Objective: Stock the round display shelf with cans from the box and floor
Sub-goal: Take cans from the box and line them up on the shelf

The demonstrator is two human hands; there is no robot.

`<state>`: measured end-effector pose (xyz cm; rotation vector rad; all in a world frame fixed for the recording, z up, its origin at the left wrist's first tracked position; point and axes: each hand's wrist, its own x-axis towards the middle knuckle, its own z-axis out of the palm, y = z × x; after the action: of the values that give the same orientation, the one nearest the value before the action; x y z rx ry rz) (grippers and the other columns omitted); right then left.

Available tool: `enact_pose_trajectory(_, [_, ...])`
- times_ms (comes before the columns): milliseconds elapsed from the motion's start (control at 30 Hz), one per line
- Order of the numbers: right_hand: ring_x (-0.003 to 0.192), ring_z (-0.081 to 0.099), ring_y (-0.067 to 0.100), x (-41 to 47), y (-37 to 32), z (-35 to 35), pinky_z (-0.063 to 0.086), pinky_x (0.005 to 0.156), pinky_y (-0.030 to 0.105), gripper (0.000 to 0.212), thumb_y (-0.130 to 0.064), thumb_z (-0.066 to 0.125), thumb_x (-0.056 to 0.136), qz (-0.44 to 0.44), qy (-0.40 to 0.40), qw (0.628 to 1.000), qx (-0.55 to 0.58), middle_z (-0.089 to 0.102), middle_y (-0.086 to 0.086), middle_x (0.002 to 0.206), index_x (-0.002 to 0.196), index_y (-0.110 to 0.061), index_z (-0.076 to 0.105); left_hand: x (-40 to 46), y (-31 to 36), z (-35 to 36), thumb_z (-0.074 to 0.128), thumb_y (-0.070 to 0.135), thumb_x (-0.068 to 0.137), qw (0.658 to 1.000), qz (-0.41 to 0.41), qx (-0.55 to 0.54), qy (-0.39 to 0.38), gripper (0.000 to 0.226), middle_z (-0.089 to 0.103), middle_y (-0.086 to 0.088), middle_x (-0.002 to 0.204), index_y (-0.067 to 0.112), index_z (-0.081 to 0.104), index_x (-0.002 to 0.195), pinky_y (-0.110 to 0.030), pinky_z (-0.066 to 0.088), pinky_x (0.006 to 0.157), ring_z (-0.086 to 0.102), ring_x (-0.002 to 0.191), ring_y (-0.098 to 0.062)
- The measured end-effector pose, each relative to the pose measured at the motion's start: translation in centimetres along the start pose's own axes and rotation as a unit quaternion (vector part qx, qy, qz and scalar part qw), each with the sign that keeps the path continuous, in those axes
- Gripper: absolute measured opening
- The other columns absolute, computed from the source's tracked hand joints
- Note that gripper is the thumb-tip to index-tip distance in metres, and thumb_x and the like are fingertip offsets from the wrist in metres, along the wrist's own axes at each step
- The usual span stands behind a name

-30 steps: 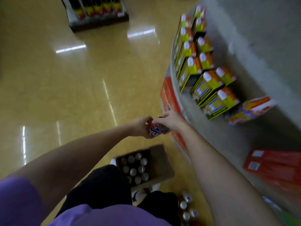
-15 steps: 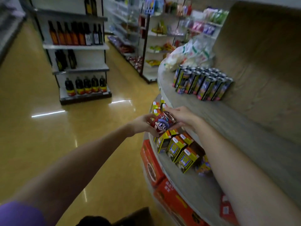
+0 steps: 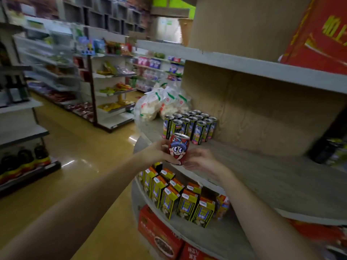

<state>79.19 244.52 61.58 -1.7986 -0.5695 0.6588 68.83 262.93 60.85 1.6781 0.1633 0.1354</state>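
A red can [image 3: 178,148] with a cartoon face stands upright at the front edge of the round display shelf [image 3: 272,171], on its middle tier. My left hand [image 3: 156,152] grips the can from the left and my right hand [image 3: 202,162] holds it from the right and below. Behind the can, a block of several dark blue-and-yellow cans [image 3: 191,126] stands on the same tier. The box and the floor cans are out of view.
Yellow drink cartons [image 3: 178,197] fill the tier below, with red cases [image 3: 159,233] under them. White plastic bags [image 3: 161,102] lie at the tier's far end. A red case [image 3: 319,32] sits on the top tier. Store shelving [image 3: 110,87] lines the aisle at left.
Both hands have lifted the red can from low above the box up to the middle tier's edge. My view has swung up from the floor to the shelf.
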Motion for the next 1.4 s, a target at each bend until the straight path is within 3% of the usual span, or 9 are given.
enact_pose_trajectory(133, [0.101, 0.07, 0.026, -0.4, -0.7, 2.9, 0.057, 0.091, 0.038, 0.038, 0.009, 0.071, 0.079, -0.036, 0.042, 0.998, 0.033, 0.073, 0.01, 0.107, 0.109, -0.014, 0.066, 1.1, 1.3, -2.9, 0.087, -0.003, 0.061, 0.999, -0.001, -0.013, -0.039, 0.074, 0.07, -0.012, 0.113, 0.012, 0.055, 0.126, -0.039, 0.052, 0.099, 0.067, 0.106, -0.024])
enact_pose_trajectory(367, [0.103, 0.068, 0.013, -0.4, -2.7, 3.7, 0.055, 0.091, 0.031, 0.052, -0.019, 0.089, 0.066, -0.094, 0.144, 0.985, 0.03, 0.073, -0.002, 0.11, 0.113, -0.018, 0.066, 2.8, 4.8, -4.3, 0.087, -0.001, 0.064, 0.992, 0.04, 0.048, -0.107, 0.065, 0.071, -0.008, 0.112, 0.008, 0.061, 0.123, -0.03, 0.056, 0.09, 0.067, 0.107, -0.021])
enact_pose_trajectory(500, [0.095, 0.069, 0.013, -0.4, -3.0, 1.1, 0.056, 0.082, 0.021, 0.048, -0.005, 0.087, 0.067, -0.104, 0.21, 0.972, 0.034, 0.073, 0.003, 0.104, 0.109, -0.011, 0.065, 5.8, 6.0, -2.6, 0.082, 0.001, 0.074, 0.988, 0.043, 0.016, -0.146, 0.065, 0.069, -0.006, 0.117, 0.012, 0.053, 0.131, -0.026, 0.056, 0.081, 0.066, 0.108, -0.02])
enact_pose_trajectory(633, [0.087, 0.068, 0.009, -0.5, -2.3, -2.8, 0.054, 0.075, 0.016, 0.043, 0.0, 0.086, 0.064, -0.107, 0.262, 0.959, 0.015, 0.072, -0.002, 0.095, 0.095, -0.02, 0.065, 9.4, 7.0, 0.3, 0.076, 0.005, 0.082, 0.977, 0.028, -0.029, -0.209, 0.069, 0.064, -0.006, 0.127, 0.016, 0.042, 0.141, -0.042, 0.052, 0.099, 0.063, 0.115, -0.021])
enact_pose_trajectory(733, [0.084, 0.068, 0.009, 0.2, -1.9, -5.5, 0.054, 0.074, 0.015, 0.042, 0.005, 0.085, 0.064, -0.102, 0.267, 0.958, 0.0, 0.071, 0.003, 0.095, 0.099, -0.01, 0.066, 12.1, 7.3, 2.2, 0.079, 0.012, 0.081, 0.976, 0.033, -0.019, -0.213, 0.072, 0.063, -0.006, 0.128, 0.016, 0.043, 0.144, -0.042, 0.053, 0.097, 0.062, 0.115, -0.022])
enact_pose_trajectory(867, [0.081, 0.066, 0.007, 3.6, -0.3, -8.9, 0.053, 0.07, 0.013, 0.048, 0.01, 0.082, 0.065, -0.1, 0.277, 0.956, -0.002, 0.07, 0.004, 0.094, 0.109, 0.003, 0.064, 17.0, 7.8, 3.7, 0.089, 0.031, 0.067, 0.979, 0.035, 0.039, -0.195, 0.08, 0.069, -0.001, 0.12, 0.016, 0.052, 0.136, -0.042, 0.056, 0.091, 0.066, 0.108, -0.02])
enact_pose_trajectory(1033, [0.08, 0.07, 0.004, 9.7, 2.9, -13.4, 0.053, 0.073, 0.015, 0.045, 0.009, 0.081, 0.067, -0.074, 0.279, 0.957, 0.027, 0.072, 0.008, 0.099, 0.108, -0.002, 0.064, 24.0, 8.5, 6.2, 0.083, 0.006, 0.074, 0.967, 0.054, 0.134, -0.209, 0.033, 0.071, 0.003, 0.087, 0.012, 0.066, 0.101, -0.03, 0.058, 0.066, 0.068, 0.084, -0.014])
enact_pose_trajectory(1200, [0.092, 0.07, 0.022, 15.3, 6.2, -17.4, 0.054, 0.09, 0.041, 0.039, 0.003, 0.088, 0.062, -0.063, 0.316, 0.946, 0.033, 0.075, 0.006, 0.093, 0.092, -0.011, 0.066, 31.6, 8.2, 9.1, 0.092, 0.013, 0.056, 0.953, 0.048, 0.238, -0.18, 0.051, 0.073, -0.009, 0.095, 0.002, 0.069, 0.1, -0.037, 0.056, 0.079, 0.068, 0.093, -0.022])
enact_pose_trajectory(1400, [0.088, 0.07, 0.011, 20.0, 9.4, -19.7, 0.053, 0.082, 0.032, 0.041, 0.004, 0.087, 0.063, -0.049, 0.318, 0.947, 0.013, 0.074, 0.0, 0.091, 0.092, -0.014, 0.063, 37.2, 6.8, 10.7, 0.094, 0.03, 0.056, 0.904, 0.043, 0.386, -0.179, 0.06, 0.071, -0.01, 0.104, 0.003, 0.07, 0.104, -0.041, 0.052, 0.093, 0.064, 0.101, -0.024])
